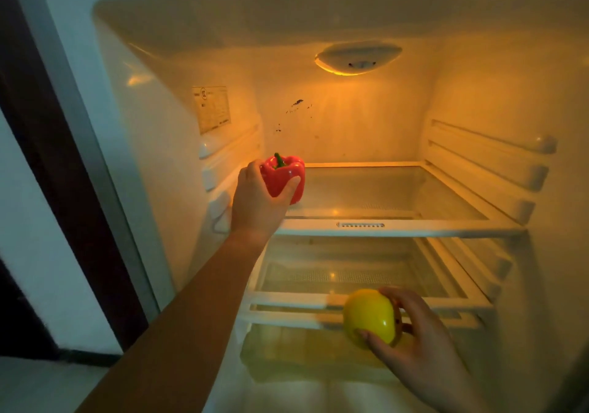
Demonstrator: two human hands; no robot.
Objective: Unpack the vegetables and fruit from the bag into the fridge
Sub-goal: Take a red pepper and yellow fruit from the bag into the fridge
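Red pepper (283, 178): upright, green stem up, at the front left corner of the upper shelf (398, 231). It cannot be told whether its base is resting on the glass or just above it. It is gripped by the left hand (258, 202), thumb across the near face and fingers curled round the far left side.

Yellow pepper (369, 315) (so judged by shape): held off any surface, in front of the front rim of the lower shelf (287, 299). It is cupped by the right hand (420, 342), fingers over the top and thumb beneath.

Fridge (153, 157): lit, both shelves bare of other produce. The bag is not in view.

Step judged: placing the red pepper. It should be seated flat on its base, back from the front rim, and the fingers released only once it stands unaided. A lobed base may rock. The yellow pepper is best set beside it afterwards, not touching.
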